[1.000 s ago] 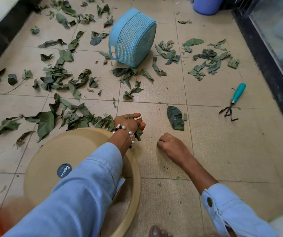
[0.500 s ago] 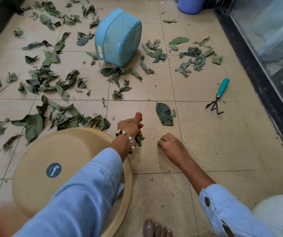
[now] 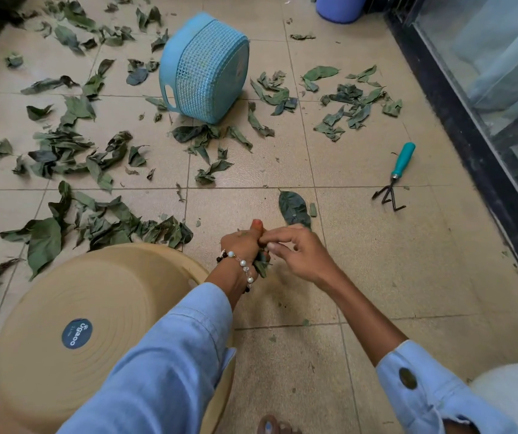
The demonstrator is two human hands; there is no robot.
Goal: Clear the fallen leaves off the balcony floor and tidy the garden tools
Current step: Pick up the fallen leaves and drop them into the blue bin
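Your left hand is curled into a fist around a small bunch of leaves, the thumb sticking up and the crumpled green ends poking out below the palm beside the beaded bracelet on your wrist. Your right hand is right up against it, fingers loosely bent and the fingertips touching the left fist; you cannot tell whether they pinch anything. Both hands sit low over the tiled floor, just beyond the rim of the upturned tan tub at your left. One large dark leaf lies flat just past your hands. Scattered leaves cover the floor to the left and ahead, with a thick drift touching the tub's far edge and another patch towards the right. The blue mesh basket lies tipped on its side among them, further out. The hand rake with its teal handle lies on bare tile to the right, near the dark door frame, well apart from your hands
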